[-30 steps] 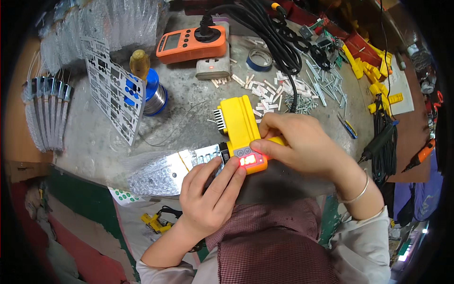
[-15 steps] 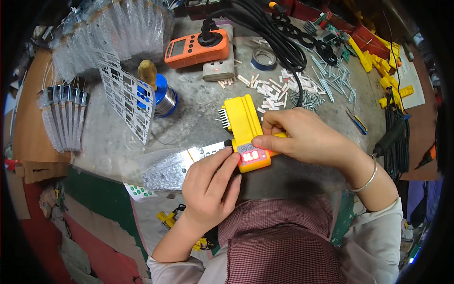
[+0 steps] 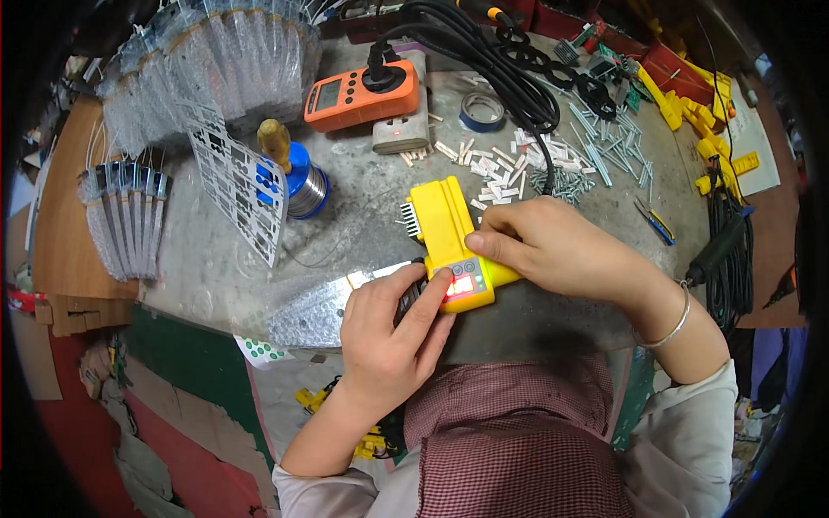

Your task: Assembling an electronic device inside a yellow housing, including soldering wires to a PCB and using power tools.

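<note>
A yellow plastic tool body [image 3: 442, 220] with a lit red display and small grey buttons lies on the table in front of me. My right hand [image 3: 544, 246] is closed on its right side, the thumb along the casing and the fingers curled. My left hand [image 3: 389, 332] has its fingers apart, one fingertip on the panel by the display, another across the dark collar at the left. From that collar a flat metal blade in bubble wrap [image 3: 311, 309] extends leftward. White comb-like prongs [image 3: 409, 221] stick out of the body's left edge.
Behind stand an orange plug-in meter [image 3: 358, 97], a power strip [image 3: 401, 136], a solder spool [image 3: 306, 186] and a tape roll [image 3: 482, 112]. Loose screws [image 3: 566, 180] and small white pieces [image 3: 501, 173] lie at the back right. Bubble-wrapped blades [image 3: 216, 69] fill the back left.
My left hand has shifted slightly right, its fingertip now higher on the panel and partly over the display. A small green light shows beside the display. My right thumb has drawn back from the buttons.
</note>
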`<state>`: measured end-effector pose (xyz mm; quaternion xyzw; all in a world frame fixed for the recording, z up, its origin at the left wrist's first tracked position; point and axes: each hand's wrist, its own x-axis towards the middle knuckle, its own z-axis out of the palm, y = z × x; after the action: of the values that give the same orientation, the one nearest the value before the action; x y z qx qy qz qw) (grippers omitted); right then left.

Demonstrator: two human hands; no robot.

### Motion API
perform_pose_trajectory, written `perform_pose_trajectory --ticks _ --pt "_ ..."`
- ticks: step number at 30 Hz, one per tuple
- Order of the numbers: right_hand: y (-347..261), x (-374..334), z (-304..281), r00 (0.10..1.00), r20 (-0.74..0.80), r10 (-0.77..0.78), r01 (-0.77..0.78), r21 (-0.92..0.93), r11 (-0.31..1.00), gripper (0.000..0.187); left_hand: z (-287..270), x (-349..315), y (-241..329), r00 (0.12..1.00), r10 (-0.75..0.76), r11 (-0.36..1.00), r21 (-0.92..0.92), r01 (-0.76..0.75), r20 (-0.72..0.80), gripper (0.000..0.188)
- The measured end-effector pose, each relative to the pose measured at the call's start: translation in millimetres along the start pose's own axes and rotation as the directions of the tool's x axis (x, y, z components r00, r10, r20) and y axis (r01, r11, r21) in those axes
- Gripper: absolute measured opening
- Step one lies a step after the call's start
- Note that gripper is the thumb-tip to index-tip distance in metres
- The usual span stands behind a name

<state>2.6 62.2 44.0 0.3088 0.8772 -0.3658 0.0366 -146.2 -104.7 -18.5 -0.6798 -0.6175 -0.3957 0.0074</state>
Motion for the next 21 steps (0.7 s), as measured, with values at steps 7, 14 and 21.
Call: perform_pose_trajectory --ticks 7,14,21 --pt "1.1 0.3 1.0 0.999 -0.029 -0.013 0.013 -0.014 1.000 0.037 3.8 0.7 -1.3 0.999 0.054 0.993 0.101 -0.053 -0.010 0.047" --pt "-4.3 -2.3 -1.2 1.000 -0.003 -0.030 0.030 -0.003 1.000 0.044 2.4 0.6 -0.9 1.000 0.029 0.998 0.056 -0.028 -0.004 0.052" --pt "-2.2 -3.4 -1.3 0.997 -0.024 -0.076 0.075 -0.018 0.997 0.041 1.5 5.5 -1.2 0.999 0.026 0.999 0.020 -0.026 0.047 0.049"
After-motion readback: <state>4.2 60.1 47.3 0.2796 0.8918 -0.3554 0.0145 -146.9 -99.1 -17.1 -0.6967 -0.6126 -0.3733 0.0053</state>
